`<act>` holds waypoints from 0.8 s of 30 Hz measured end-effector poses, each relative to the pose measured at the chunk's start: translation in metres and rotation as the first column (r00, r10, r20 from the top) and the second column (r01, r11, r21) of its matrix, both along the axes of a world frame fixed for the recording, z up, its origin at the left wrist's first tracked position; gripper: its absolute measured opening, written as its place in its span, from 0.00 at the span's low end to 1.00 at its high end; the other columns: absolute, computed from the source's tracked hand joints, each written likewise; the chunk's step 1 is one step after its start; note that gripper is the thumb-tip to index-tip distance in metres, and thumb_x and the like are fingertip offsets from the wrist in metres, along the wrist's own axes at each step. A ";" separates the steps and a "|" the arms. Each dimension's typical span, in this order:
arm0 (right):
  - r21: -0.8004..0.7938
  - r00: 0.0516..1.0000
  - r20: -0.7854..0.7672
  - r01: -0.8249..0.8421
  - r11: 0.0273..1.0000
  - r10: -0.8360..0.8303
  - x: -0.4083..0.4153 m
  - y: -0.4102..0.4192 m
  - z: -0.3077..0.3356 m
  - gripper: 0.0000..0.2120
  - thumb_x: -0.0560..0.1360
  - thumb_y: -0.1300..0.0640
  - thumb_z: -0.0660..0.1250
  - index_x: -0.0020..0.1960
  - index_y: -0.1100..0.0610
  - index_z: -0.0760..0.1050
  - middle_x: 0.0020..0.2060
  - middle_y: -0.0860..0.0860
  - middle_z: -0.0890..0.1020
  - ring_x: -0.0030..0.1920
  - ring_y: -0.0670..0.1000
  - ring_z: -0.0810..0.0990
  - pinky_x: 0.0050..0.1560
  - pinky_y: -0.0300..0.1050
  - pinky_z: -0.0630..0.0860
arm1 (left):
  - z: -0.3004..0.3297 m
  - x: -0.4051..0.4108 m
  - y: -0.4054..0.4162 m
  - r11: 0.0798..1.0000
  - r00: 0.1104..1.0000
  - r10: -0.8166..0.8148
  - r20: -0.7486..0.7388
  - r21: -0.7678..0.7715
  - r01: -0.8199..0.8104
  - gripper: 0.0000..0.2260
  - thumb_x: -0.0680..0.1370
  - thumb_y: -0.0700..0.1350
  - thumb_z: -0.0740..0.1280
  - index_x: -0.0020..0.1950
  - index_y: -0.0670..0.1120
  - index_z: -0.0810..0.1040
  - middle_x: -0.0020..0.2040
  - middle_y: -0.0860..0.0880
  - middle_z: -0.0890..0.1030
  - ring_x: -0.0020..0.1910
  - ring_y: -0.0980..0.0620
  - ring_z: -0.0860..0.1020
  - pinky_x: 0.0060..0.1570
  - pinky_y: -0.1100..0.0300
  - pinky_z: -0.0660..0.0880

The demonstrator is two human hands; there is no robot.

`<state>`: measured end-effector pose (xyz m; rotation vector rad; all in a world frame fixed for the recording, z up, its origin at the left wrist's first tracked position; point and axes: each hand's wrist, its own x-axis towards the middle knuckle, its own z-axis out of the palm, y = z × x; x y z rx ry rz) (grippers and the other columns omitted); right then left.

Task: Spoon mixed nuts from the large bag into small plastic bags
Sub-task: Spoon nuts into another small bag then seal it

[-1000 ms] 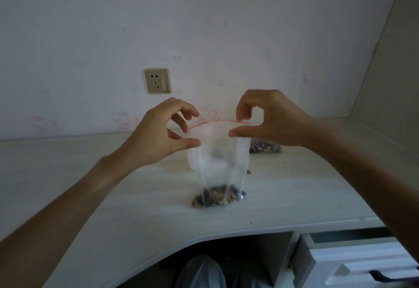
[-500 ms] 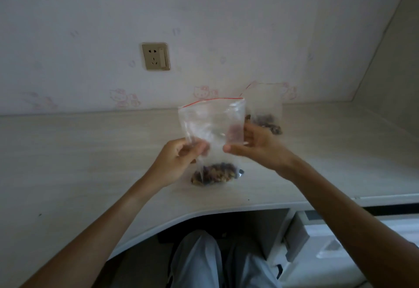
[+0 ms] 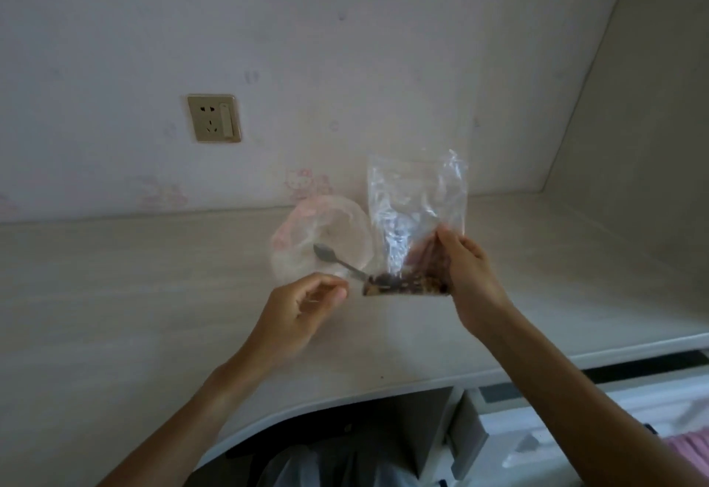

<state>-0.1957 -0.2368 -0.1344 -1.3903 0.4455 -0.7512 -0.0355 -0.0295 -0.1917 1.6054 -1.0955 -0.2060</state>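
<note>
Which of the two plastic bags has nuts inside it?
The upright bag gripped by the right hand; the rounded bag beside it looks empty.

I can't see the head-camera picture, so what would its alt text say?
A person's right hand holds up a clear plastic bag with mixed nuts at its bottom, above a pale desk. The left hand pinches a blurred, seemingly empty clear bag, with a metal spoon showing at it. A wall socket is behind.
</note>
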 end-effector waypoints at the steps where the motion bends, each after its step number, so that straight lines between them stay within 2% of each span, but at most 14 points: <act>1: 0.001 0.998 0.008 0.067 0.998 -0.067 -0.002 -0.012 0.005 0.24 0.86 0.49 0.57 0.46 0.66 0.80 0.42 0.63 0.86 0.40 0.59 0.82 0.47 0.51 0.82 | -0.008 0.002 0.001 0.998 0.995 0.004 0.099 0.067 -0.011 0.05 0.81 0.51 0.71 0.54 0.55 0.85 0.53 0.59 0.86 0.54 0.60 0.84 0.58 0.57 0.80; 4: -0.024 0.970 -0.028 0.239 0.971 -0.240 0.007 -0.040 0.010 0.20 0.86 0.50 0.59 0.43 0.61 0.79 0.40 0.60 0.87 0.38 0.56 0.85 0.47 0.52 0.83 | -0.019 0.004 0.006 0.976 0.925 -0.030 0.378 0.210 -0.054 0.12 0.80 0.60 0.68 0.60 0.59 0.83 0.57 0.65 0.82 0.58 0.66 0.79 0.61 0.63 0.77; 6: -0.036 0.949 -0.089 0.300 0.953 -0.302 0.023 -0.052 0.004 0.19 0.86 0.52 0.59 0.41 0.58 0.79 0.37 0.57 0.87 0.36 0.54 0.86 0.46 0.52 0.83 | -0.020 0.003 0.005 0.970 0.875 -0.072 0.479 0.237 -0.049 0.15 0.80 0.62 0.64 0.61 0.59 0.83 0.59 0.65 0.80 0.60 0.67 0.77 0.62 0.66 0.74; 8: -0.026 0.940 -0.118 0.321 0.947 -0.321 0.043 -0.060 -0.003 0.20 0.86 0.55 0.59 0.40 0.59 0.79 0.37 0.59 0.86 0.35 0.56 0.85 0.44 0.55 0.83 | -0.019 0.003 0.005 0.970 0.859 -0.066 0.508 0.235 -0.065 0.14 0.81 0.62 0.63 0.60 0.60 0.82 0.60 0.67 0.79 0.61 0.69 0.76 0.61 0.70 0.72; 10: -0.037 0.932 -0.140 0.332 0.943 -0.334 0.063 -0.069 -0.010 0.22 0.86 0.56 0.58 0.37 0.61 0.79 0.35 0.63 0.84 0.34 0.59 0.81 0.38 0.52 0.79 | -0.017 0.002 0.004 0.969 0.855 -0.049 0.517 0.234 -0.085 0.12 0.81 0.61 0.63 0.59 0.61 0.82 0.59 0.68 0.79 0.60 0.69 0.76 0.60 0.72 0.71; 12: -0.060 0.918 -0.180 0.348 0.936 -0.353 0.079 -0.077 -0.015 0.25 0.86 0.55 0.58 0.33 0.60 0.78 0.28 0.59 0.80 0.31 0.57 0.76 0.32 0.46 0.73 | -0.016 0.001 0.004 0.968 0.852 -0.047 0.521 0.235 -0.091 0.11 0.81 0.60 0.63 0.57 0.61 0.83 0.59 0.68 0.79 0.60 0.69 0.76 0.59 0.71 0.72; 14: -0.048 0.908 -0.206 0.364 0.930 -0.366 0.091 -0.086 -0.021 0.26 0.86 0.55 0.59 0.30 0.59 0.78 0.24 0.55 0.78 0.29 0.55 0.77 0.33 0.45 0.74 | -0.015 0.000 0.004 0.968 0.852 -0.038 0.523 0.230 -0.097 0.11 0.80 0.59 0.64 0.57 0.60 0.83 0.59 0.68 0.79 0.61 0.69 0.76 0.59 0.70 0.72; 17: -0.027 0.898 -0.231 0.377 0.926 -0.373 0.100 -0.098 -0.029 0.19 0.84 0.55 0.61 0.41 0.64 0.82 0.32 0.58 0.81 0.35 0.55 0.80 0.38 0.46 0.76 | -0.015 0.002 0.004 0.968 0.862 -0.038 0.505 0.232 -0.093 0.10 0.80 0.58 0.65 0.57 0.59 0.83 0.59 0.68 0.79 0.61 0.69 0.76 0.60 0.71 0.71; 20: -0.077 0.888 -0.224 0.395 0.916 -0.402 0.094 -0.108 -0.032 0.11 0.79 0.56 0.68 0.48 0.65 0.82 0.35 0.54 0.82 0.38 0.53 0.80 0.34 0.40 0.75 | -0.018 0.005 0.004 0.965 0.873 -0.058 0.485 0.252 -0.076 0.10 0.81 0.59 0.64 0.58 0.61 0.82 0.60 0.69 0.79 0.61 0.68 0.76 0.61 0.71 0.71; 21: -0.105 0.885 -0.213 0.400 0.911 -0.413 0.088 -0.110 -0.029 0.11 0.78 0.56 0.70 0.51 0.64 0.82 0.36 0.53 0.83 0.39 0.52 0.80 0.34 0.39 0.77 | -0.018 0.006 0.003 0.964 0.874 -0.063 0.482 0.255 -0.071 0.10 0.81 0.59 0.64 0.58 0.61 0.82 0.60 0.69 0.78 0.61 0.67 0.77 0.60 0.70 0.72; 24: -0.217 0.871 -0.163 0.427 0.878 -0.464 0.061 -0.105 -0.017 0.16 0.78 0.53 0.73 0.62 0.60 0.78 0.47 0.51 0.84 0.47 0.50 0.82 0.47 0.38 0.79 | -0.018 0.007 0.004 0.963 0.886 -0.075 0.458 0.263 -0.054 0.10 0.81 0.59 0.65 0.57 0.61 0.82 0.59 0.69 0.79 0.61 0.66 0.78 0.60 0.69 0.73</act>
